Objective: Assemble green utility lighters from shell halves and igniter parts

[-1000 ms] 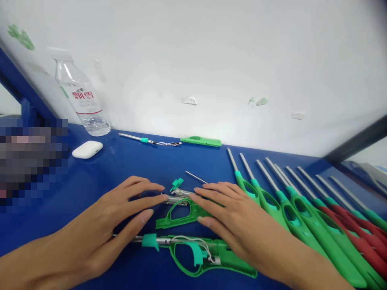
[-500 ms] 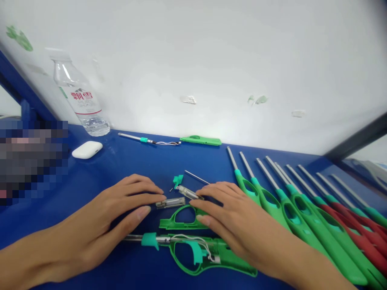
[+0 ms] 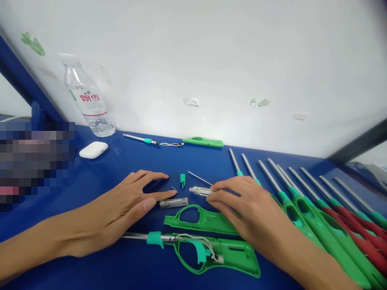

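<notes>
My left hand (image 3: pixel 130 211) rests over the blue table with its fingers spread. Its index fingertip is close to a clear lighter fuel tank (image 3: pixel 173 202) and a tiny pin (image 3: pixel 173 188). My right hand (image 3: pixel 246 207) has its fingers closed around the right end of a second clear fuel tank (image 3: pixel 198 191), low over the table. A teal plastic piece (image 3: pixel 182 179) stands beyond the tanks. Nearer me lie an empty green lighter shell half (image 3: pixel 189 219), partly behind my right hand, and another green half (image 3: pixel 238 255) with a metal tube, teal trigger and white wires.
Green lighters (image 3: pixel 320 219) and red lighters (image 3: pixel 347 221) lie in a row at right. A thin metal rod (image 3: pixel 199 177), a wired tube (image 3: pixel 140 139) and a green shell piece (image 3: pixel 203 141) lie farther back. At left are a white case (image 3: pixel 93 150) and a water bottle (image 3: pixel 93 104).
The fuel tank at my right hand has turned straighter and shifted slightly right. My left index finger has lifted away from the other fingers. The teal piece now sits at a different angle.
</notes>
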`<state>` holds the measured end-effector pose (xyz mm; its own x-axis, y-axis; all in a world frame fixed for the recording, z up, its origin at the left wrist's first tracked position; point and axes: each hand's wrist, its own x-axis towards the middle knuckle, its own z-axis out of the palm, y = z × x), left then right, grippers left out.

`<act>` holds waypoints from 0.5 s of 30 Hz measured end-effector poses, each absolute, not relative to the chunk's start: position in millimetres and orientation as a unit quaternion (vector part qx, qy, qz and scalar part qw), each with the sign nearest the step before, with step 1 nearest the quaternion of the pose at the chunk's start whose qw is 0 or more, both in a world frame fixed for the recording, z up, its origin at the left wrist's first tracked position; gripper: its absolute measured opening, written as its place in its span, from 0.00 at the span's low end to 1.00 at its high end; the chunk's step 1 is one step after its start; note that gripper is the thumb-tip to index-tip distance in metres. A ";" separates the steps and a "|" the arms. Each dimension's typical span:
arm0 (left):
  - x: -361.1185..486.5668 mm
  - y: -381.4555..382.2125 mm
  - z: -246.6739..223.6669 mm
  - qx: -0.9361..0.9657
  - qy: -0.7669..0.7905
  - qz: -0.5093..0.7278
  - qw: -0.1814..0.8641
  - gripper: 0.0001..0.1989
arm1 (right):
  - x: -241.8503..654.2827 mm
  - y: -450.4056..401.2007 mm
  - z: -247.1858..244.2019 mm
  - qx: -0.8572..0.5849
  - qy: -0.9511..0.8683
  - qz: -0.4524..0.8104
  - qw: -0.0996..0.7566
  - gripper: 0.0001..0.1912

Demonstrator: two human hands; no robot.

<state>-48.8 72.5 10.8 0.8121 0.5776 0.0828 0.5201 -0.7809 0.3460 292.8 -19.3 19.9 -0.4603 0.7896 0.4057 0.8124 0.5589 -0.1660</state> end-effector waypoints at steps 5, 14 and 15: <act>-43.8 65.4 5.4 0.911 0.329 0.165 0.186 0.24 | 293.2 -18.6 21.7 -0.475 -0.848 -0.018 0.236 0.10; -35.7 55.4 6.1 0.890 0.386 0.165 0.176 0.24 | 290.6 -23.4 24.2 -0.500 -0.827 -0.046 0.252 0.18; -35.4 55.4 7.0 0.888 0.389 0.159 0.184 0.24 | 290.9 -23.5 23.8 -0.499 -0.828 -0.045 0.251 0.19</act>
